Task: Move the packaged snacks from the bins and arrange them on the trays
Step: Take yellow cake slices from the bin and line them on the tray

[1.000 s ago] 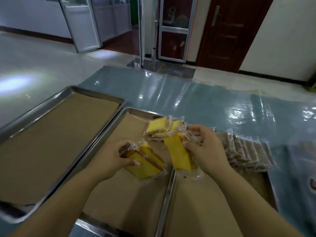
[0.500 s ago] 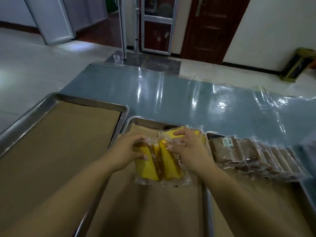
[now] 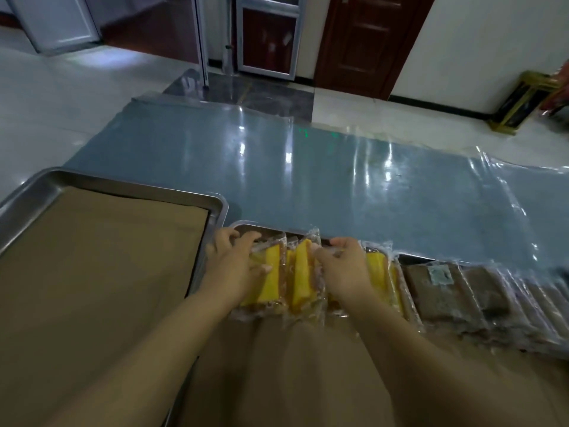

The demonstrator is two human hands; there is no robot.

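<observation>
Snacks: yellow cake packs (image 3: 303, 278); clear wrappers, yellow slab with a brown crust edge; set side by side in a row
Where: far end of the middle tray (image 3: 261, 232), on its brown paper liner (image 3: 277, 365); the row runs rightward into brown packs (image 3: 440, 294) on the right tray (image 3: 415, 259); the seam between the two trays is hidden
Left hand (image 3: 234, 266): fingers curled over the far end of the leftmost yellow pack, thumb on its face; gripping
Right hand (image 3: 345, 269): fingers and thumb bent round wrapper tops further right in the row; pinching
Writing: small pale label (image 3: 438, 274) on the first brown pack; too blurred to read
Edges, room: left tray (image 3: 123, 186) just beside, paper-lined; liner shows between row and person; blue plastic sheet (image 3: 308, 174) beyond the far rims
</observation>
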